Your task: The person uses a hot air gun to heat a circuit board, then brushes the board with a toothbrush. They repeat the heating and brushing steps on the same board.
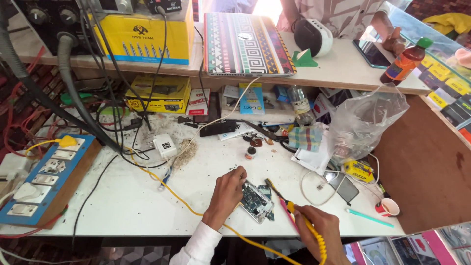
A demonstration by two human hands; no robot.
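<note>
An electronics repair shop: cluttered workbench (147,201), soldering iron (294,211), opened phone (256,201), switchboard (41,179), boxed parts.

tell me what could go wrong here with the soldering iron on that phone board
The right hand holds the soldering iron right beside the left hand steadying the circuit board; a slip could burn the fingers. The iron's yellow cord trails across the table under the left arm and could snag. The plastic bag and papers nearby could scorch if the iron is set down.
</note>
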